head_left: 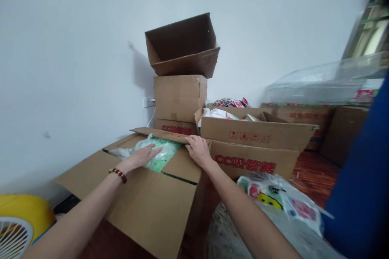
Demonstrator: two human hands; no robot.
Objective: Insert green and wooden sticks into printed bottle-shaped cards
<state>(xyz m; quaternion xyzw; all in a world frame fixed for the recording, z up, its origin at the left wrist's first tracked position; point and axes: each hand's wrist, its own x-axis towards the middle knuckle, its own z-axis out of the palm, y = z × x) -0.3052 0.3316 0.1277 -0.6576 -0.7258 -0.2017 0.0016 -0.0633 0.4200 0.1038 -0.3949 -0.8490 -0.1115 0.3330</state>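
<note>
A large cardboard box stands before me with its near flap folded outward. Inside lies a clear plastic bag with pale green contents that I cannot make out. My left hand, a beaded bracelet on its wrist, rests over the bag with its fingers stretched out. My right hand is at the right end of the far flap, its fingers bent over the edge. That flap is tilted partly over the opening.
Stacked cartons rise against the wall, an opened one on top. Another open carton holds packages at the right. Plastic bags lie by my right arm. A yellow fan stands at lower left; something blue borders the right.
</note>
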